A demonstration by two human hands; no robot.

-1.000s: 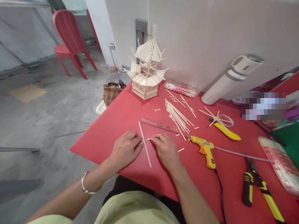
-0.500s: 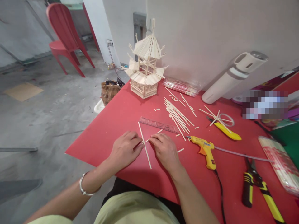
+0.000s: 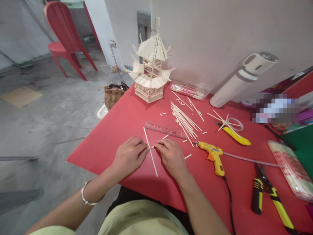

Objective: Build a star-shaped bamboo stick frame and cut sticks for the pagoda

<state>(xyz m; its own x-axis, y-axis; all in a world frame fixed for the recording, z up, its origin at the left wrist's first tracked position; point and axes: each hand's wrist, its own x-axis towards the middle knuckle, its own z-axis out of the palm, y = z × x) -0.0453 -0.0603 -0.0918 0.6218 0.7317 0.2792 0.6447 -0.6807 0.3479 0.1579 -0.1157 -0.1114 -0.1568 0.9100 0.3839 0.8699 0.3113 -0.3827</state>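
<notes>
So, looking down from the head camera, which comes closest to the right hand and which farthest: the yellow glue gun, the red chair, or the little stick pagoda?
From the right hand:
1. Yellow glue gun, lying just to its right on the red table.
2. Stick pagoda, standing at the table's far edge by the wall.
3. Red chair, off the table, far left on the floor.

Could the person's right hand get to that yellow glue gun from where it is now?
Probably yes. The right hand rests on the red table beside a long stick, and the glue gun lies just to its right. Only a short stick piece lies between them, flat on the table.
</notes>
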